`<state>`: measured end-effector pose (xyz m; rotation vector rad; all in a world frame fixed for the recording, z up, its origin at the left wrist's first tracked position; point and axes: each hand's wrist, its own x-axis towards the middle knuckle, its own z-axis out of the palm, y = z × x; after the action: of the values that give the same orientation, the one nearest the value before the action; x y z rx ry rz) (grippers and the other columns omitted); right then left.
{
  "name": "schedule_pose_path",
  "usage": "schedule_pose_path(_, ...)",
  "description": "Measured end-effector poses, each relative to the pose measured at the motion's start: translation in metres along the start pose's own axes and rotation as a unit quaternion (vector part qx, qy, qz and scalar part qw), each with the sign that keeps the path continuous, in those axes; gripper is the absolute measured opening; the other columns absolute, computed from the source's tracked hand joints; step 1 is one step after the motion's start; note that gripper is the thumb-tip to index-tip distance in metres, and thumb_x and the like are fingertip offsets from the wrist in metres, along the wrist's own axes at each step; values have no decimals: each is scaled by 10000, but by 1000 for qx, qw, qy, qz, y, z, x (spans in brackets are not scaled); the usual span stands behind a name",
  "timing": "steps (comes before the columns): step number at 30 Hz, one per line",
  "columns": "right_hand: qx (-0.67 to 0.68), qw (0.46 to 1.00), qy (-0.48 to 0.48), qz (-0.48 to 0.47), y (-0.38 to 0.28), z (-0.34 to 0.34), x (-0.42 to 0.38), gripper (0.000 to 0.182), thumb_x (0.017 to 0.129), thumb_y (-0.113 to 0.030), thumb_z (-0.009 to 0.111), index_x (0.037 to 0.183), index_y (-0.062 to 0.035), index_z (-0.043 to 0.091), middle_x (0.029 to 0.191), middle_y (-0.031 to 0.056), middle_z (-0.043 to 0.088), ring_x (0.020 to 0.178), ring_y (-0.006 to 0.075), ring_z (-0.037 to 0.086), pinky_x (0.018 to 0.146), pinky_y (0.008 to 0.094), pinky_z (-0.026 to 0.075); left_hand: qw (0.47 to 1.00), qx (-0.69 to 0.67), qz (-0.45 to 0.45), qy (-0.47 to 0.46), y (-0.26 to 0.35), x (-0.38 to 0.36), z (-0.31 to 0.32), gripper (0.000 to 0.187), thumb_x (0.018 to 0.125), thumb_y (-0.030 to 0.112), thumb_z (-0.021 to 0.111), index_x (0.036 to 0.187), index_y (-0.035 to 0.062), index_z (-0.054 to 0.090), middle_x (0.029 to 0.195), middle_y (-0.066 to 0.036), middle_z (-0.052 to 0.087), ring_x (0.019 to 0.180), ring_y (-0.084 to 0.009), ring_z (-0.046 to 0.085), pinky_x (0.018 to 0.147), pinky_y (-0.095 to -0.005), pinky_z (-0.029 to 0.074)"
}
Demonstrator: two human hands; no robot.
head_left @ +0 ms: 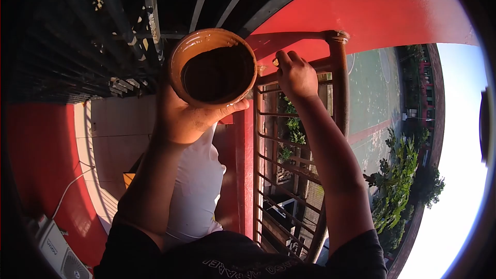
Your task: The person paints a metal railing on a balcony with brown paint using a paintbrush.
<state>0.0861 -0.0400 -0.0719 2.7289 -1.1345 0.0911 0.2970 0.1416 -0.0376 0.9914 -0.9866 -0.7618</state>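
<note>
My left hand [194,119] is wrapped round a brown clay pot [187,54], its thumb along the near side below the rim. The mouth of the pot faces me, and its inside is mostly in dark shadow. To the right, my right hand [298,76] is closed in front of the brown metal railing [338,88]. A small yellowish end [276,62] shows beside its fingers; I cannot tell what the thing is. Pot and right hand are a short way apart.
Dark metal bars [150,5] stand beyond the pot at upper left. A red wall [387,10] is at upper right. Past the railing lie a green court [369,93] and a leafy tree [395,181]. An air-conditioner unit [59,253] sits at lower left.
</note>
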Motion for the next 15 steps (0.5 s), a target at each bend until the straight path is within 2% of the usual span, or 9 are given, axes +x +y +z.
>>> schedule_pose_path(1,-7,1000,-21,14,1,6,4,215,825,-94,537,1035,-141,546,911,105,598,826,313,646,671,438,549,1000,4,3,1,0,-1,1,645,662,-32,834,1226,-11,521,1125,-115,655,1046,-192,637,896,-340,532)
schedule_pose_path(3,-28,997,-2,66,8,-1,13,234,835,-96,524,1062,-150,540,953,114,596,832,320,646,674,443,552,964,-247,-93,21,0,-1,5,630,680,-67,803,1236,-22,509,1118,-135,647,1023,-207,644,808,-334,573)
schedule_pose_path(5,-51,995,67,57,5,-37,25,166,846,-130,534,1002,-161,579,902,86,609,817,303,649,633,427,550,991,-122,-59,-1,1,1,-3,624,680,-72,799,1232,-23,512,1112,-132,646,1000,-201,649,799,-328,575)
schedule_pose_path(8,-102,987,109,-56,-1,-69,32,98,808,-161,578,901,-171,607,849,59,591,733,276,629,551,378,546,1000,-13,-8,-6,-4,3,-10,621,666,-62,812,1215,-19,527,1105,-115,648,974,-179,653,838,-319,561)
schedule_pose_path(9,-123,984,89,-89,-3,-62,30,99,796,-161,589,894,-170,605,844,56,587,729,270,628,542,374,547,999,29,26,-8,-5,4,-10,621,660,-57,819,1210,-18,532,1106,-111,649,974,-173,651,853,-317,555)
schedule_pose_path(11,-167,973,54,-152,-8,-25,20,107,773,-162,610,879,-167,601,833,50,577,723,257,625,525,365,548,1000,22,17,6,-8,4,-9,645,629,-22,852,1196,-13,544,1111,-102,650,989,-170,648,882,-322,535)
schedule_pose_path(13,-150,977,11,-153,-6,35,7,135,742,-163,635,872,-162,598,826,52,568,722,246,623,531,367,556,1000,21,-2,2,-4,2,-9,666,617,-4,866,1198,-13,542,1113,-106,649,998,-179,647,885,-330,533)
schedule_pose_path(14,-131,981,10,-143,-7,60,1,135,746,-170,633,876,-157,599,829,60,571,724,250,626,542,373,560,999,-37,-28,9,-7,1,-10,678,609,2,872,1199,-13,539,1116,-108,646,1001,-184,647,888,-331,532)
schedule_pose_path(15,-111,985,8,-134,-12,77,-4,136,750,-177,631,880,-153,600,833,69,574,726,253,629,553,380,564,1000,-16,-3,8,-6,2,-11,673,612,-11,865,1200,-16,536,1117,-110,645,1004,-183,646,888,-331,535)
